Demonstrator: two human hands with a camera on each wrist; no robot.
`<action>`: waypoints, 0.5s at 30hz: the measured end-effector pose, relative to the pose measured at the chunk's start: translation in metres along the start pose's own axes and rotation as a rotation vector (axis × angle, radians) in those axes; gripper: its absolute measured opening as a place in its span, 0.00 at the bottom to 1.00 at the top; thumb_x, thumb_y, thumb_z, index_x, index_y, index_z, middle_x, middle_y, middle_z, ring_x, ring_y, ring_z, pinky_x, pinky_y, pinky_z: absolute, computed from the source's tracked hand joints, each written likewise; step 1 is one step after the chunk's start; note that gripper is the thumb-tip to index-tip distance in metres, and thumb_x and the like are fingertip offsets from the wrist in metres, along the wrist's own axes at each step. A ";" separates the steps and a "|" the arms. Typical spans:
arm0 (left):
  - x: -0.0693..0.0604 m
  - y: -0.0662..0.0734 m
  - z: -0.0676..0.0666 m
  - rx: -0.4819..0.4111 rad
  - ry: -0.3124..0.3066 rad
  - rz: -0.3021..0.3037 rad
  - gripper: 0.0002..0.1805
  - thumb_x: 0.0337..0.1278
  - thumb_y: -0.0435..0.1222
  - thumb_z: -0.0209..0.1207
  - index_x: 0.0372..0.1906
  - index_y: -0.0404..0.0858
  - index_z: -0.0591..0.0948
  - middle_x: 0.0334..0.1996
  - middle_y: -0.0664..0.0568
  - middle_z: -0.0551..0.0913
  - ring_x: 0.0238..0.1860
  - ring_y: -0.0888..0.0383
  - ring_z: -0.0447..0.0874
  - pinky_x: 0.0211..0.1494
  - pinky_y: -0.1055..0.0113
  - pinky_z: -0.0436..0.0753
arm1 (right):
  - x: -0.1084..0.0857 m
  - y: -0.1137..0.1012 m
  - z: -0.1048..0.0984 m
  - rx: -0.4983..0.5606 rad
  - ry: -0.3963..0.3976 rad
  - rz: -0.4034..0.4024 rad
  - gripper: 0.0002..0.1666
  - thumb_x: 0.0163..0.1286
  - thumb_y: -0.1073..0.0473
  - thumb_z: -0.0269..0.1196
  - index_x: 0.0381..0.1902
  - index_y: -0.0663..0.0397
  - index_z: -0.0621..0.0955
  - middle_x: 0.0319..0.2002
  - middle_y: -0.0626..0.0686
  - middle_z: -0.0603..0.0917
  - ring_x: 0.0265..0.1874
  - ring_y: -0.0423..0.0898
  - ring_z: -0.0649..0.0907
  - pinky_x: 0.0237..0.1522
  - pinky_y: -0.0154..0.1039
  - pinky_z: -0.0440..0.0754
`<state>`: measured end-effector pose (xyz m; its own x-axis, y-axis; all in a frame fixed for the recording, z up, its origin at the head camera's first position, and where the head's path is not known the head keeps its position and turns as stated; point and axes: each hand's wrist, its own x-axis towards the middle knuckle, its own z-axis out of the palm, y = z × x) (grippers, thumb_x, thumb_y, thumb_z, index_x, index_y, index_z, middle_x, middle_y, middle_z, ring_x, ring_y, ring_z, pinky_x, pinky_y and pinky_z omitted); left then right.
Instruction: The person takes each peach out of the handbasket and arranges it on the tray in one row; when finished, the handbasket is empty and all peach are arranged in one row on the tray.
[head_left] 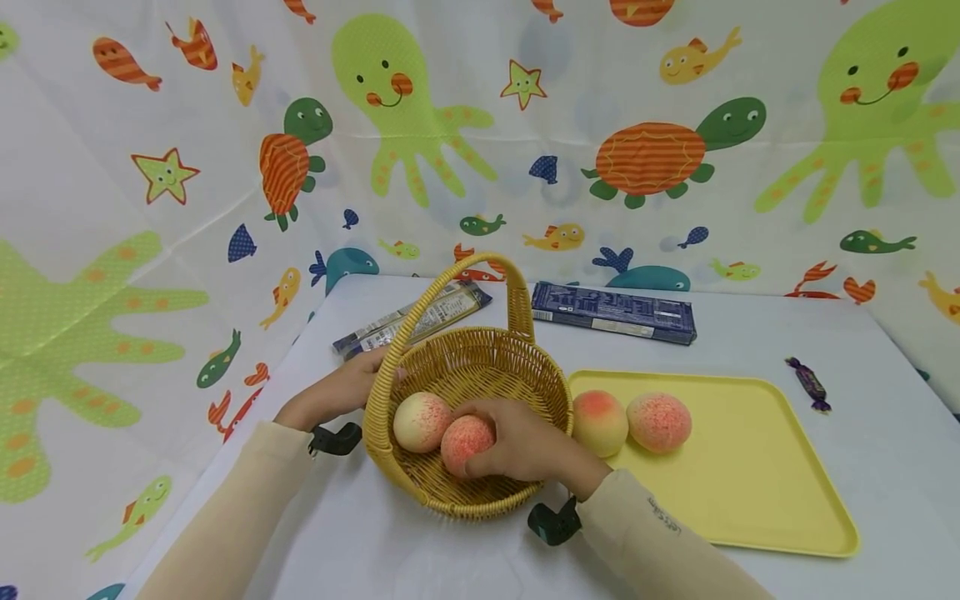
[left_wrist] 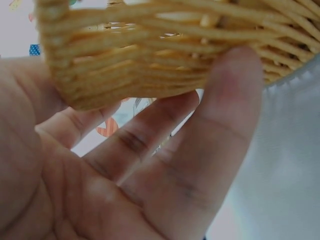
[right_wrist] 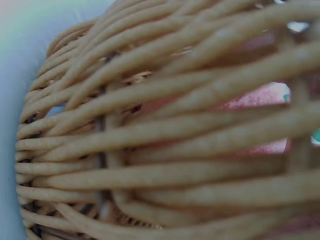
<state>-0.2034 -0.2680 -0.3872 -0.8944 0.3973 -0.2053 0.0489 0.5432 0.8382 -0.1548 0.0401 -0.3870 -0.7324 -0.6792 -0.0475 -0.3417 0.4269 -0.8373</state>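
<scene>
A yellow wicker basket (head_left: 551, 375) with a tall arched handle stands in the middle of the table. My left hand (head_left: 341, 393) grips its left rim beside the handle; in the left wrist view the fingers (left_wrist: 232, 95) lie against the woven wall. Inside the basket, my right hand (head_left: 517, 442) holds a pinkish-red peach (head_left: 467, 443) between thumb and fingers. Touching or close beside that one is a paler peach (head_left: 420, 422). The right wrist view is filled by the basket weave (right_wrist: 150, 180), with pink showing through the gaps and the hand hidden.
Right of the basket, two more peaches, one yellow-pink (head_left: 600, 423) and one pink (head_left: 660, 422), sit on a yellow tray (head_left: 750, 467). Behind are a dark blue box (head_left: 615, 312) and a clear-wrapped flat package (head_left: 450, 307). A purple-wrapped candy (head_left: 808, 383) lies far right.
</scene>
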 end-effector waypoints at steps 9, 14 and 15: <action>-0.001 0.000 0.001 -0.030 -0.004 -0.018 0.19 0.80 0.42 0.54 0.65 0.38 0.75 0.54 0.36 0.81 0.41 0.48 0.85 0.40 0.53 0.86 | -0.012 -0.001 -0.022 -0.007 0.059 -0.014 0.36 0.57 0.53 0.77 0.64 0.47 0.81 0.49 0.46 0.85 0.42 0.42 0.84 0.42 0.39 0.85; -0.001 0.000 0.002 -0.030 0.004 -0.022 0.18 0.80 0.42 0.54 0.63 0.36 0.74 0.51 0.37 0.82 0.41 0.48 0.84 0.40 0.54 0.85 | -0.023 -0.001 -0.039 0.013 0.096 -0.003 0.36 0.58 0.52 0.77 0.65 0.44 0.80 0.50 0.50 0.85 0.41 0.43 0.84 0.41 0.40 0.85; -0.001 0.000 0.002 -0.030 0.005 -0.021 0.18 0.80 0.42 0.54 0.64 0.36 0.74 0.51 0.36 0.82 0.40 0.48 0.84 0.40 0.54 0.85 | -0.026 -0.001 -0.042 0.021 0.105 0.005 0.36 0.59 0.52 0.77 0.65 0.44 0.80 0.50 0.51 0.85 0.42 0.44 0.84 0.42 0.40 0.85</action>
<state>-0.2017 -0.2671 -0.3877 -0.8974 0.3824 -0.2202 0.0172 0.5288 0.8486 -0.1607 0.0824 -0.3618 -0.7920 -0.6105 0.0045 -0.3260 0.4166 -0.8487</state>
